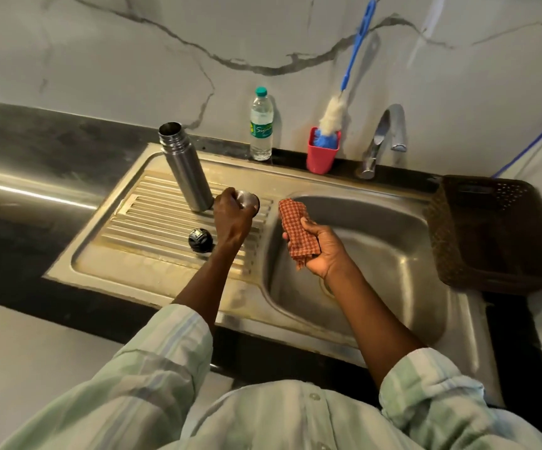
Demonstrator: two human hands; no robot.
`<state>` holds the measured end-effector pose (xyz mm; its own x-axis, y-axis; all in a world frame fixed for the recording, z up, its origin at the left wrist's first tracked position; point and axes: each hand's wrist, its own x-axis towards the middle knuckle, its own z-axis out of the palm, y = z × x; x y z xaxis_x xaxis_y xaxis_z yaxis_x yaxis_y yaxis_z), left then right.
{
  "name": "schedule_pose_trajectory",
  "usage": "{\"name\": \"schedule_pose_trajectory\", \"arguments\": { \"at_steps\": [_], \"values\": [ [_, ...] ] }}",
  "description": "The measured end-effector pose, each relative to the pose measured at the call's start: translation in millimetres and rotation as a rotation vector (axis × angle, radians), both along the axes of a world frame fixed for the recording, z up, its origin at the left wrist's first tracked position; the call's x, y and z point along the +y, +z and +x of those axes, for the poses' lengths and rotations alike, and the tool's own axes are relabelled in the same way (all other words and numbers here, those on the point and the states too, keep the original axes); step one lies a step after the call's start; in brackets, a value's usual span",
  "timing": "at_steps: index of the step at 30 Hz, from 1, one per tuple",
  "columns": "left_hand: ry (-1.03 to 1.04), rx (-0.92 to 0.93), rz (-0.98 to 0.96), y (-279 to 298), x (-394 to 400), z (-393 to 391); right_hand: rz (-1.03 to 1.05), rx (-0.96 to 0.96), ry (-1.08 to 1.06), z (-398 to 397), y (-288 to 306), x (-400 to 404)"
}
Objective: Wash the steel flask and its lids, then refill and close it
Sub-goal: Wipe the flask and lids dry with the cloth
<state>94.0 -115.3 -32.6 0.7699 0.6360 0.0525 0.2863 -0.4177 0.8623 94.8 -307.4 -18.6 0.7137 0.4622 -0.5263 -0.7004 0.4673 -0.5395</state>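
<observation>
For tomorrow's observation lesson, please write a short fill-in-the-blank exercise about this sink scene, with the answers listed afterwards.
1. The steel flask stands upright on the draining board with its mouth ____.
2. The right hand holds a checked ____.
3. The left hand grips the steel lid, while the black lid lies on the ____ board.
4. The bottle brush stands in a ____ cup.

Answers: open; cloth; draining; red
</observation>
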Motion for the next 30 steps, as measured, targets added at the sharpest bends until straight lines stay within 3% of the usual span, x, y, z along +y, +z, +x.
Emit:
{"name": "schedule_pose_trajectory", "arguments": {
  "at_steps": [6,14,18,24,30],
  "values": [
    [-0.159,0.172,0.319,-4,32,2,-0.006,0.032,0.018,1,-3,43],
    [-0.219,0.256,0.411,-15,51,-2,0.013,0.020,-0.005,0,-12,79],
    [-0.288,0.303,0.377,-7,62,-1,0.021,-0.008,-0.007,-2,-12,91],
    [-0.133,-0.083,0.064,-14,93,-51,0.074,-0.043,-0.005,-13,-14,103],
    [-0.297,0.151,0.006,-45,111,-94,0.075,-0.033,0.017,-34,-18,121]
  ]
}}
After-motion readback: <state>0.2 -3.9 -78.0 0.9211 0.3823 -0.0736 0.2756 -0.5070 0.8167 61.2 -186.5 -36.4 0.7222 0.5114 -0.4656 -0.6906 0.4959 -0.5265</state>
